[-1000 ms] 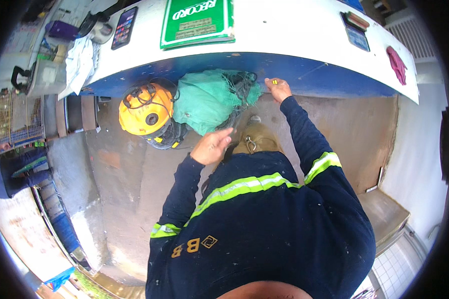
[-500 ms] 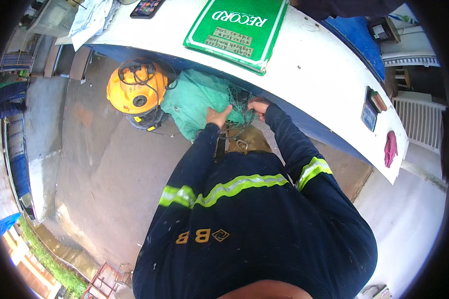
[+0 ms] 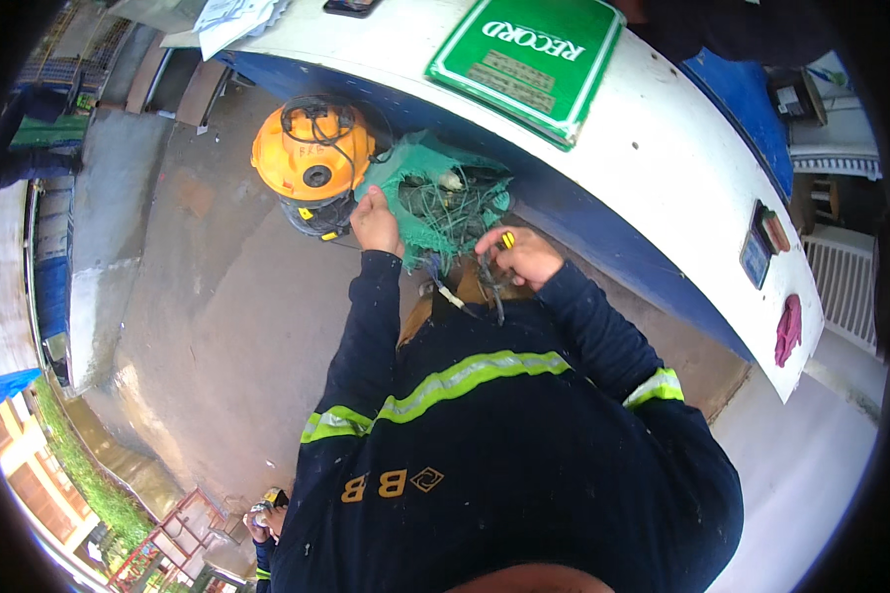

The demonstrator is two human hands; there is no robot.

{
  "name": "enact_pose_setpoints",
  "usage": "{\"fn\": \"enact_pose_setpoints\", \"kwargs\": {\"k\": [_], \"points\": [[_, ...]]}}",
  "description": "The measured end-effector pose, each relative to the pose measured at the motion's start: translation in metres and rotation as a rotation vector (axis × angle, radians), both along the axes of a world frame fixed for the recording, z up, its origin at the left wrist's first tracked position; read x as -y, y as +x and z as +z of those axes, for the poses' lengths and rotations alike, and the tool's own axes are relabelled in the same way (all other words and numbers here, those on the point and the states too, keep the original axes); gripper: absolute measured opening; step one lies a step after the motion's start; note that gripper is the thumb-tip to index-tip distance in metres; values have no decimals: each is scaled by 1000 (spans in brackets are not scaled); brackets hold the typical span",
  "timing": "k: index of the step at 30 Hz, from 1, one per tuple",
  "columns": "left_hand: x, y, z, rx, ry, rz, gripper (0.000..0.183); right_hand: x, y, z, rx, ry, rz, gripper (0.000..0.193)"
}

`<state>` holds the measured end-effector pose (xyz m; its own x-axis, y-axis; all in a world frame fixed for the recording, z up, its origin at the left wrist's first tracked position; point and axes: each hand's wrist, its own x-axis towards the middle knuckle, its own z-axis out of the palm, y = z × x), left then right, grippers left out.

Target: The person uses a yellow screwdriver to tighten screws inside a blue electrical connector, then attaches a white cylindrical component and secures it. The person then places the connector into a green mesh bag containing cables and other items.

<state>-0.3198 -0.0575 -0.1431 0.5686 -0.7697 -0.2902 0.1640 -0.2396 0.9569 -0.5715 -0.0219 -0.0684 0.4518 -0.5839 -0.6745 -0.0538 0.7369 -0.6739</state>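
Note:
A green mesh sack (image 3: 410, 183) stands upright with its frayed mouth spread open beside the counter. Tangled dark cords (image 3: 455, 203) and a pale piece show inside it. My left hand (image 3: 378, 223) grips the sack's near left edge. Just past the mouth's near right side, my right hand (image 3: 524, 257) is closed round dark cords that dangle below it. A small yellow piece (image 3: 507, 240) pokes out at its fingers; its kind is too small to make out.
An orange-topped vacuum cleaner (image 3: 311, 148) stands left of the sack. On the white counter (image 3: 653, 188) lie a green record book (image 3: 524, 64), papers (image 3: 232, 22), phones and a maroon cloth (image 3: 788, 329). Another person (image 3: 267, 524) shows at the lower left.
The sack's mouth has come open toward me, baring the cords inside. My left hand has shifted left to its edge. My right hand has drawn cords toward my body.

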Motion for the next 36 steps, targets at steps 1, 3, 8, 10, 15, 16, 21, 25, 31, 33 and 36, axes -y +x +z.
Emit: {"fn": "enact_pose_setpoints", "kwargs": {"k": [1,3,8,10,15,16,21,25,31,33,36], "points": [[6,8,-4,75,-21,-13,32,1,0,-2,-44,-23,31,40],[22,13,5,38,61,-74,32,3,-9,-13,-127,-16,100,39],[46,5,-11,46,-42,-75,30,39,-16,-1,-216,-24,302,24],[52,9,-4,149,1,-99,30,52,-22,-10,-434,-615,304,23],[46,6,6,137,29,-77,34,95,1,-19,-491,-1026,492,25],[47,9,-1,175,-7,-100,34,107,7,-47,-386,-1054,511,24],[45,14,6,294,-9,-166,35,150,53,-107,-7,104,136,19],[39,9,13,416,-9,-149,36,159,97,-119,106,70,144,18],[22,11,15,512,46,-238,35,170,101,-138,-169,-385,588,18],[9,11,11,395,90,-214,34,167,94,-142,-270,-559,756,19],[0,11,14,276,123,-161,32,168,92,-144,-357,-744,932,20]]}}
